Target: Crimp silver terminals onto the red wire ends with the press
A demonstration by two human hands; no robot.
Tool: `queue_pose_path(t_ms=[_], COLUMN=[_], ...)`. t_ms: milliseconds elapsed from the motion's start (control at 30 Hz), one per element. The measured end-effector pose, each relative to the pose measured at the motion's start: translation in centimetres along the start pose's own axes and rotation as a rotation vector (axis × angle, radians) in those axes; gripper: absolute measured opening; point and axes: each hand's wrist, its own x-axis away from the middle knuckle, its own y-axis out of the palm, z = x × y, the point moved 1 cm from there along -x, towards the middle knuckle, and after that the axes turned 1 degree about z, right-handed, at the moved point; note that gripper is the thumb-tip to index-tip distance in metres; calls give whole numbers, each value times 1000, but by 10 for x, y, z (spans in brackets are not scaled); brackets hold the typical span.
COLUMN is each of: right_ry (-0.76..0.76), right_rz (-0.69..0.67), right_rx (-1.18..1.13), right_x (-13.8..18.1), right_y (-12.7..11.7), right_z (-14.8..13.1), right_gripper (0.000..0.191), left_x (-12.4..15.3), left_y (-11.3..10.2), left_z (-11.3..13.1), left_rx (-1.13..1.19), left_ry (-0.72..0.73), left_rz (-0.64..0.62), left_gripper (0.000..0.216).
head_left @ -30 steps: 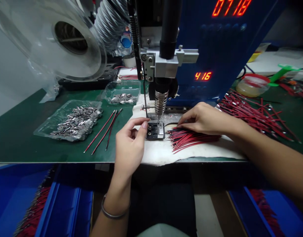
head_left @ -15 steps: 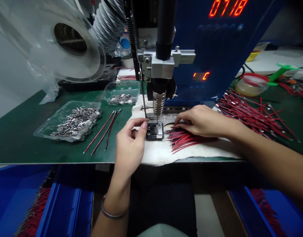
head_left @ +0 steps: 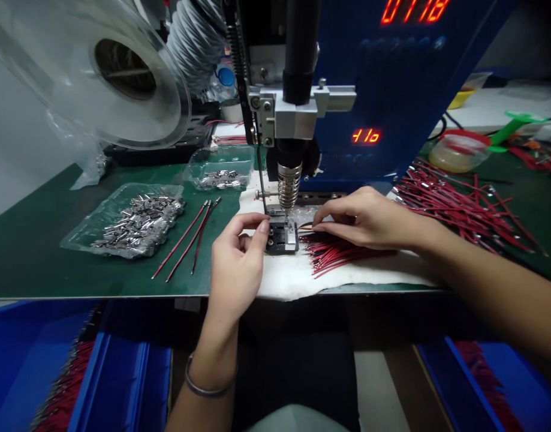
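My left hand (head_left: 237,258) is closed, thumb and index tip together at the left edge of a small black fixture (head_left: 276,239); what the pinch holds is hidden. From the right, my right hand (head_left: 365,219) pinches a thin wire, its end pointing at the fixture's metal block (head_left: 290,235). Under that hand a bundle of red and black wires (head_left: 331,255) lies on a white cloth (head_left: 284,282). The soldering iron tip (head_left: 286,213), below a coiled spring, stands right over the block.
Left are a clear tray of metal connectors (head_left: 140,222), a smaller tray (head_left: 223,177) and a few loose wires (head_left: 185,243). A wire heap (head_left: 459,207) lies right, near a round tub (head_left: 459,150). The blue machine (head_left: 383,78) rises behind; blue bins (head_left: 117,384) sit below the table edge.
My right hand has shifted slightly left, toward the fixture, and the wire ends there now show more clearly. The lower red display reads differently. My left hand has stayed put.
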Motion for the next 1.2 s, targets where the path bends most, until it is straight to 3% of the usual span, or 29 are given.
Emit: queue_pose_path(t_ms=[200,433,867,1067,1200], right_ry=[105,92,181,194,175], right_rz=[-74,-135,-94,-118,-137], right_rx=[143,152,110,223,167], right_x=[0,-2,-3,-3,-4], right_y=[0,4,6,6,3], right_z=[6,5,6,6,4], right_gripper=[27,24,22,22,21], left_x=[0,0,0,0,0], left_y=[1,0,1,0,0], left_z=[1,1,1,1,1], left_rx=[-2,-8,3,-7,-2], left_ry=[1,-4,0,1,-5], left_rz=[-4,-2,-5,-5,-1], left_gripper=[20,20,19,19,19])
